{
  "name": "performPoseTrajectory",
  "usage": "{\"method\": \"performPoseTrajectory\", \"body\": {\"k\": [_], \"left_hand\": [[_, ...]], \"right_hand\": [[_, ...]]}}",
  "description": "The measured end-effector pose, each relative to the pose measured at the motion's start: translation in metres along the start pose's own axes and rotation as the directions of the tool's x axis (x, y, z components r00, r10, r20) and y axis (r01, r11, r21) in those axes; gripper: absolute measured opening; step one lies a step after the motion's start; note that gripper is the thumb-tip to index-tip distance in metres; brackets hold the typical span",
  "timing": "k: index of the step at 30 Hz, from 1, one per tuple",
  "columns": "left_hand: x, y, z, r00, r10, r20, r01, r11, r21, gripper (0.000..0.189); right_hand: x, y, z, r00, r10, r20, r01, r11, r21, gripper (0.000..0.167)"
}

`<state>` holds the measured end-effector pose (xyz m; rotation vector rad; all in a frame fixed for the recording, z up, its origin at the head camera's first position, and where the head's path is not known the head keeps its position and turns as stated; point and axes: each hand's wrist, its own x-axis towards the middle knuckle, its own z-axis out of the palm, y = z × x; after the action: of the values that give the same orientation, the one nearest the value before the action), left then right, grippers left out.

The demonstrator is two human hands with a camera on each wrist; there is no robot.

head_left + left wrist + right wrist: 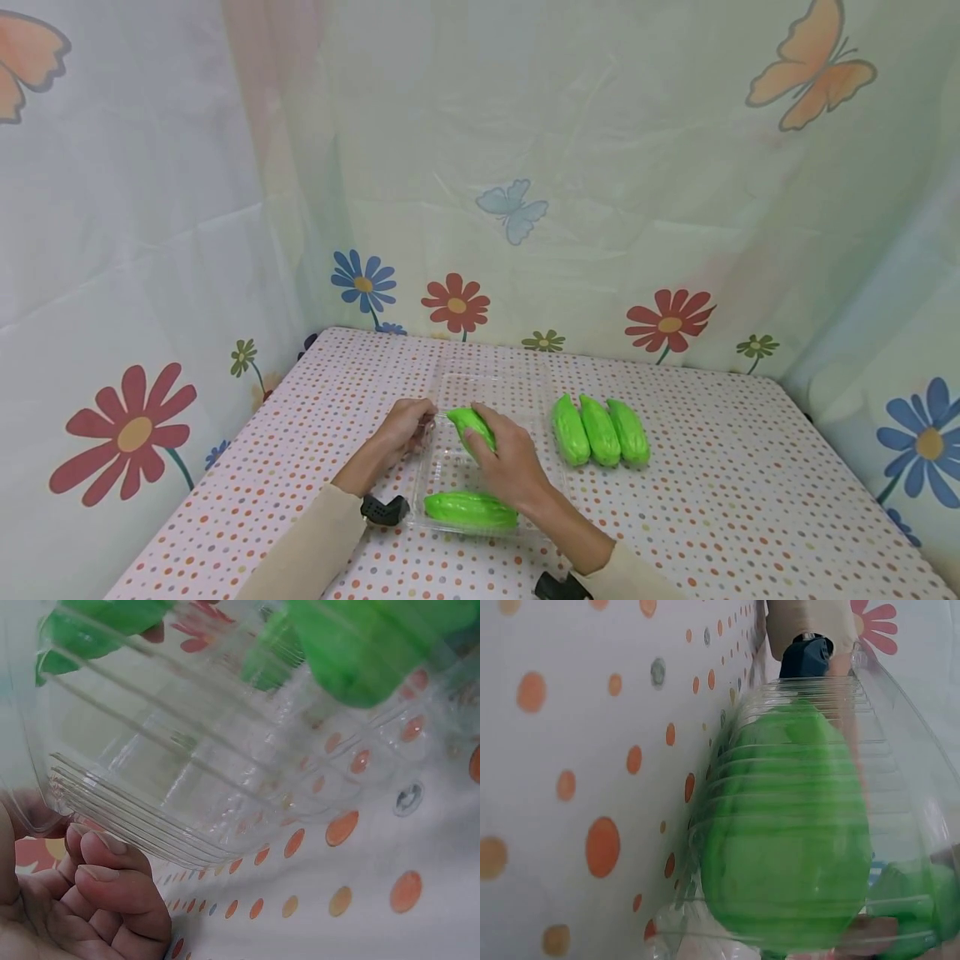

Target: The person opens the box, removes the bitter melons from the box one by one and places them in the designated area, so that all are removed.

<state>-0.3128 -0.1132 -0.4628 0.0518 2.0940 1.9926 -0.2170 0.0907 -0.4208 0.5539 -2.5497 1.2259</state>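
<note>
A clear plastic clamshell box (448,475) lies open on the table, its lid (487,385) folded back to the far side. My left hand (405,425) pinches the box's left rim, with curled fingers (112,881) at the edge in the left wrist view. Over the box, my right hand (513,458) grips a bright green, ridged, tapered vegetable (467,423) between thumb and fingers. Another green vegetable (471,510) lies crosswise inside, along the near wall; it shows large through the ribbed plastic (787,825) in the right wrist view.
Right of the box, three more green vegetables lie side by side, the middle one (600,431) between its two neighbours. A dotted cloth (720,500) covers the table. Flowered curtains (570,250) hang behind it and along both sides.
</note>
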Motion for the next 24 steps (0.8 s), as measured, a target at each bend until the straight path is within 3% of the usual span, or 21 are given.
{"method": "performPoseTrajectory", "body": {"k": [16, 24], "left_hand": [[0.001, -0.002, 0.000, 1.000, -0.015, -0.022, 0.016, 1.000, 0.013, 0.021], [0.001, -0.002, 0.000, 1.000, -0.010, 0.000, 0.010, 1.000, 0.020, 0.020]], "right_hand": [[-0.011, 0.008, -0.016, 0.987, 0.155, 0.040, -0.158, 0.982, 0.099, 0.049], [-0.014, 0.015, -0.026, 0.993, 0.111, -0.044, -0.108, 0.992, 0.059, 0.049]]}}
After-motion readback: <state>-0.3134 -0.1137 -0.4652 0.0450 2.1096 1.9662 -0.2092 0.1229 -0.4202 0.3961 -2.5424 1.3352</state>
